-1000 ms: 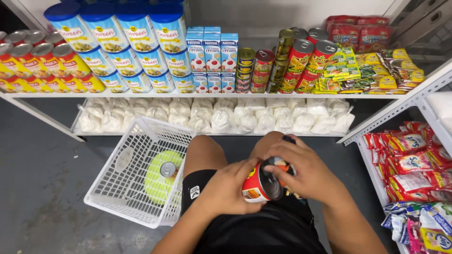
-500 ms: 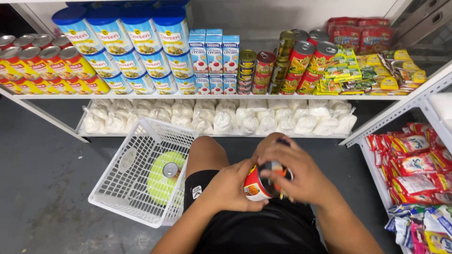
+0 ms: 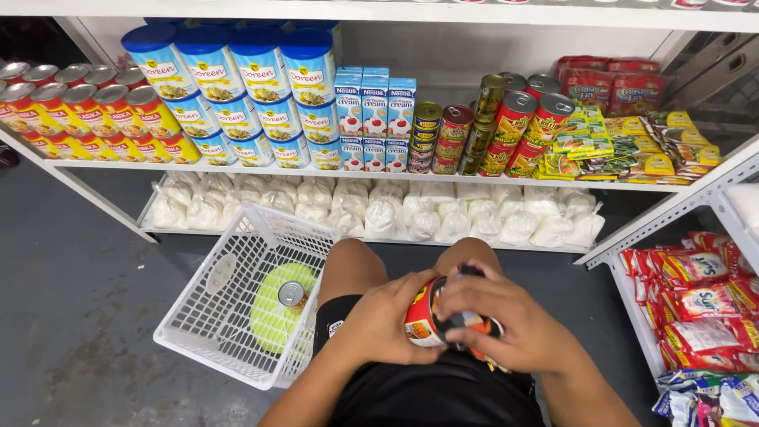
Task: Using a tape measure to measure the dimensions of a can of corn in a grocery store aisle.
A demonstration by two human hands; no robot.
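Observation:
I crouch before a store shelf and hold a red and white can point(image 3: 425, 313) over my lap. My left hand point(image 3: 382, 321) grips its left side. My right hand point(image 3: 514, 323) wraps its right end and also covers a dark object pressed against the can. A white plastic basket point(image 3: 207, 319) stands on the floor to the left of my knee, holding a small tin point(image 3: 292, 294) on a green round lid.
The white shelf point(image 3: 316, 169) carries blue-lidded tubs, red and yellow cans, small cartons, stacked tins and yellow packets. White bags lie on the bottom shelf point(image 3: 371, 212). A rack of red snack packets point(image 3: 696, 308) stands at the right. The floor is grey concrete.
Both hands have shifted slightly on the can, turning it in my lap. The view has moved a little closer to the shelf. The basket stays put.

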